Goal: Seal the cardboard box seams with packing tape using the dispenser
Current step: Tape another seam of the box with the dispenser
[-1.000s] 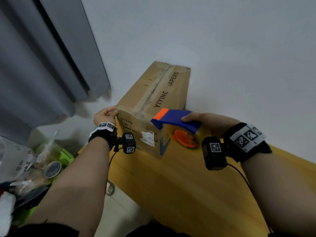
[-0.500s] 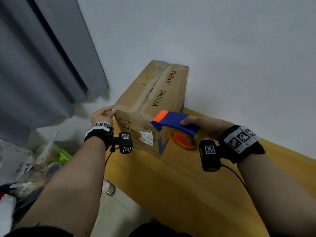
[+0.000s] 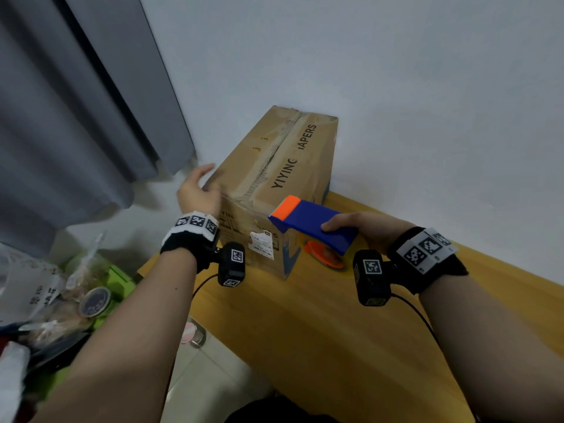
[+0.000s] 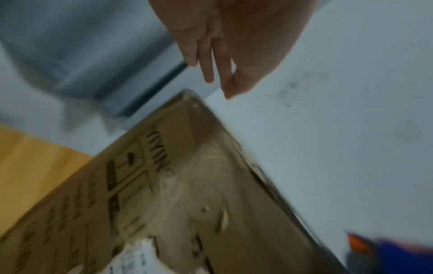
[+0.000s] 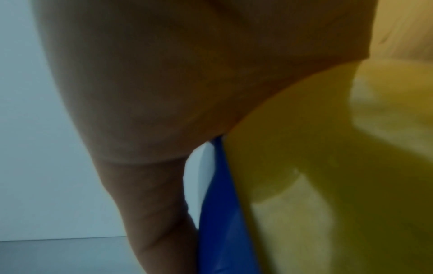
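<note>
A cardboard box printed "YIYING" stands on the wooden table, against the wall, with old tape along its top seam. My left hand hovers at the box's near left top corner, fingers straight. In the left wrist view those fingers point past the box corner, apart from it. My right hand grips the blue tape dispenser, whose orange blade end sits beside the box's near right edge. The right wrist view shows the blue dispenser and the yellowish tape roll under my palm.
A grey curtain hangs at the left. Below the table's left edge lie plastic bags, a green container and a round lid on the floor. The white wall stands right behind the box. Bare table stretches toward me.
My left hand has let go of the box's near left corner, risen and straightened its fingers. The right hand has lifted the dispenser slightly higher beside the box.
</note>
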